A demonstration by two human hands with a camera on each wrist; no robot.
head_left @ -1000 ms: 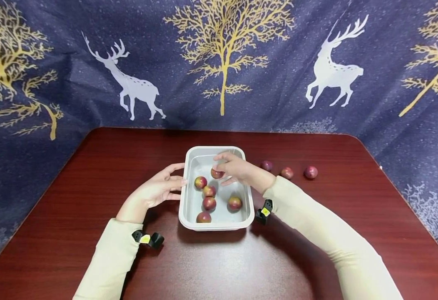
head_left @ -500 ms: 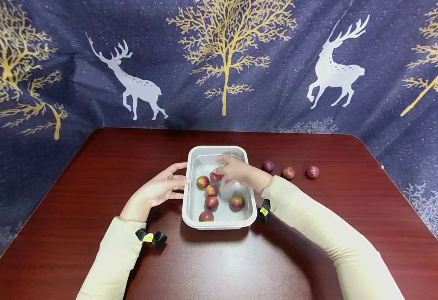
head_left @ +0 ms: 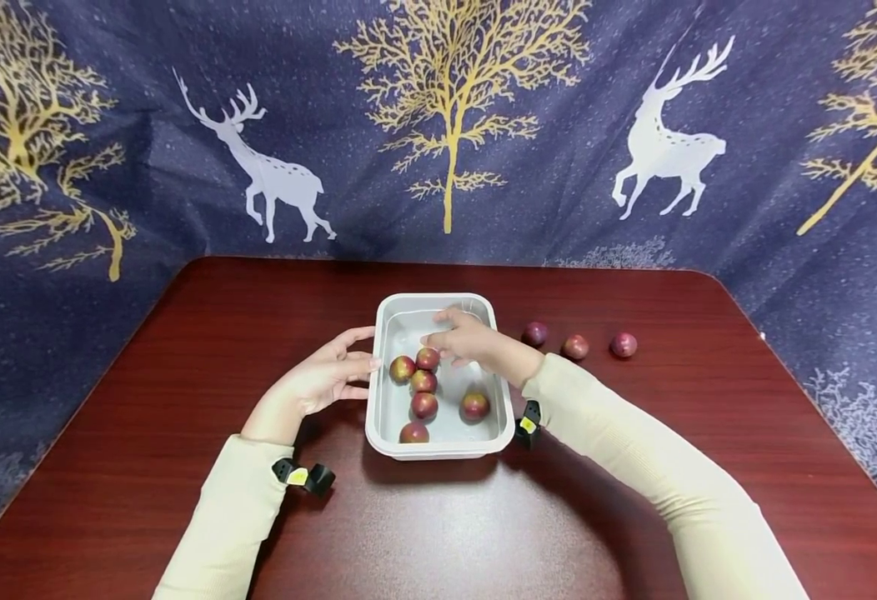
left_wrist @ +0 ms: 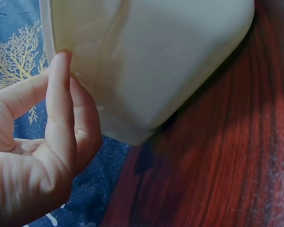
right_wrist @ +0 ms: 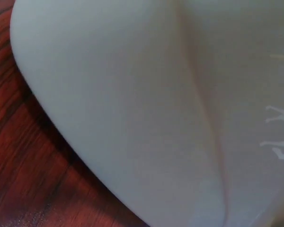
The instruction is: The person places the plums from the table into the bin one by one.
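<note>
A white plastic container [head_left: 433, 451] stands mid-table in the head view, holding several red-and-yellow plums [head_left: 474, 406]. My left hand [head_left: 318, 377] grips its left side, the thumb tip at the rim and other fingers outside the wall. In the left wrist view this hand [left_wrist: 52, 127] is beside the container's outer wall [left_wrist: 146, 61]. My right hand [head_left: 476, 340] reaches over the right rim, fingers loosely spread just above a plum [head_left: 427, 359] on the container floor. The right wrist view shows mostly the container's wall [right_wrist: 109, 94]; the right fingers are hidden there.
Right of the container, three plums lie on the dark red table [head_left: 258, 300]: one dark plum [head_left: 534, 334], a middle plum [head_left: 575, 347] and a right plum [head_left: 623, 345]. Behind the table hangs a blue cloth [head_left: 386, 208] with trees and deer.
My right hand has let go of a plum, which now rests among the others in the container. The plum at upper left has shifted slightly. My left hand keeps its place on the container.
</note>
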